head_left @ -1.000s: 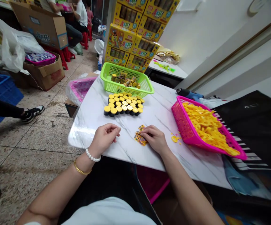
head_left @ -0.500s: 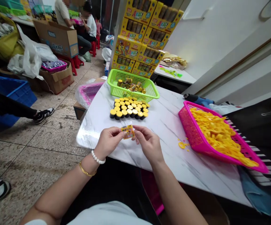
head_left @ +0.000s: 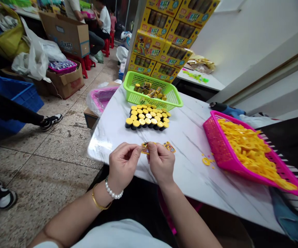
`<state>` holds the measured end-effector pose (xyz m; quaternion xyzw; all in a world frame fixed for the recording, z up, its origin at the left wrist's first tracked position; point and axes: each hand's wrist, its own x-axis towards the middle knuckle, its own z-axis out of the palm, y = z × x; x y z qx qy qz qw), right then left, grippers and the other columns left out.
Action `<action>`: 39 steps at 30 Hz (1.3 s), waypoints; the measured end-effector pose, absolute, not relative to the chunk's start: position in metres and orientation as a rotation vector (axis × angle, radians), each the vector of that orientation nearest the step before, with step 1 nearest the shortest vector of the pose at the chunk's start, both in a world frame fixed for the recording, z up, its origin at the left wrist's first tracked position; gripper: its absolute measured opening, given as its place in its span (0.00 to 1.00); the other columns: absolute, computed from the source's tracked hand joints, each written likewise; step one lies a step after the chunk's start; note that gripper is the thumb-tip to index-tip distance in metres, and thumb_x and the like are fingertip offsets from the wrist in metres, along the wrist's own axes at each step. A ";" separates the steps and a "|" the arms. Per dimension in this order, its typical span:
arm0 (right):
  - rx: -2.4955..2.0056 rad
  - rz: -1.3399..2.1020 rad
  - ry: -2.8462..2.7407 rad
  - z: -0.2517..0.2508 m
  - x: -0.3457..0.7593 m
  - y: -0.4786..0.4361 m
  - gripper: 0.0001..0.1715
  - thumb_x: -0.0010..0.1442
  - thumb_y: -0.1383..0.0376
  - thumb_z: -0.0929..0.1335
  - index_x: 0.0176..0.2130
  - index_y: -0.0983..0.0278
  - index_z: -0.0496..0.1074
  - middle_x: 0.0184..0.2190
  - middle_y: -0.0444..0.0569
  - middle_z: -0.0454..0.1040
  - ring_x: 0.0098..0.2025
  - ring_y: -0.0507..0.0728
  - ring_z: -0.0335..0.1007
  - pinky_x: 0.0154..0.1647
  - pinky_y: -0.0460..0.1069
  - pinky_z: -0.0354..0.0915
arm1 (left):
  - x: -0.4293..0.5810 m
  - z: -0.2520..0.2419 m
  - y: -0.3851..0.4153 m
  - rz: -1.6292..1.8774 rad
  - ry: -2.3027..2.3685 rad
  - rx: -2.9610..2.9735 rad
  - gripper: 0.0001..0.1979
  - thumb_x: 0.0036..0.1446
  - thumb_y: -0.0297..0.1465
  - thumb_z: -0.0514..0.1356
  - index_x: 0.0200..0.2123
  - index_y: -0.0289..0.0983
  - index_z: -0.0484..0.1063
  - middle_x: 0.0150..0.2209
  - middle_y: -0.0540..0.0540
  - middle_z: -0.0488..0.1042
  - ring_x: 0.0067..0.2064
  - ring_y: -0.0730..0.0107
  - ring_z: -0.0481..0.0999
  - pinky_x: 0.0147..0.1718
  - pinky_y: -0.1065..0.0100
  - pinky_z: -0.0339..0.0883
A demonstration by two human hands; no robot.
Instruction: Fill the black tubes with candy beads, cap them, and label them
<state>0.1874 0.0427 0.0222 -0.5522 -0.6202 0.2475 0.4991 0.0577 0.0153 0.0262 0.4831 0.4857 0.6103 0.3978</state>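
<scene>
Above the front edge of the white marbled table (head_left: 187, 137), my left hand (head_left: 124, 160) and my right hand (head_left: 161, 160) are close together. Both pinch a small yellow printed sticker piece (head_left: 145, 148), largely covered by my fingers. Another yellow printed piece (head_left: 169, 147) shows just beyond my right hand; whether it is joined to the pinched one I cannot tell. Past my hands, several black pots with yellow lids (head_left: 148, 117) stand upright in packed rows. Behind them a green basket (head_left: 178, 100) holds more small yellow-and-dark pots.
On the right, a pink basket (head_left: 211, 146) holds yellow plastic pieces, with a few yellow scraps (head_left: 207, 161) beside it. Yellow display boxes (head_left: 161, 46) are stacked behind the green basket. People sit at the back left; another person's leg (head_left: 14, 110) extends from the left.
My right fingers have closed on the printed piece beside my left fingers. A second printed piece now shows beyond my right hand. The view has shifted slightly.
</scene>
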 end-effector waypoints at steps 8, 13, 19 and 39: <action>-1.240 0.556 -1.632 0.018 0.188 0.041 0.19 0.66 0.57 0.65 0.26 0.62 0.67 0.23 0.45 0.66 0.26 0.52 0.63 0.29 0.48 0.62 | 0.051 0.021 0.029 1.476 1.251 1.086 0.02 0.51 0.31 0.69 0.29 0.39 0.83 0.30 0.46 0.76 0.31 0.70 0.72 0.30 0.69 0.67; -1.294 0.551 -1.697 0.022 0.185 0.042 0.13 0.63 0.60 0.67 0.27 0.61 0.69 0.23 0.44 0.71 0.25 0.52 0.66 0.29 0.48 0.64 | 0.042 0.021 0.038 1.501 1.273 1.031 0.01 0.48 0.29 0.69 0.28 0.39 0.82 0.30 0.46 0.77 0.32 0.70 0.74 0.31 0.70 0.68; -1.189 0.582 -1.884 0.038 0.183 0.063 0.17 0.65 0.59 0.66 0.26 0.62 0.71 0.20 0.44 0.71 0.22 0.51 0.65 0.25 0.48 0.62 | 0.029 0.027 0.045 1.287 1.151 0.814 0.10 0.46 0.34 0.72 0.29 0.34 0.81 0.26 0.46 0.79 0.21 0.78 0.67 0.19 0.74 0.60; -1.055 1.094 -1.452 0.053 0.192 0.099 0.24 0.52 0.60 0.73 0.48 0.60 0.69 0.36 0.46 0.73 0.33 0.52 0.69 0.32 0.48 0.67 | 0.012 0.025 0.069 1.200 0.825 0.180 0.05 0.52 0.21 0.66 0.30 0.30 0.71 0.23 0.49 0.74 0.14 0.88 0.60 0.10 0.85 0.46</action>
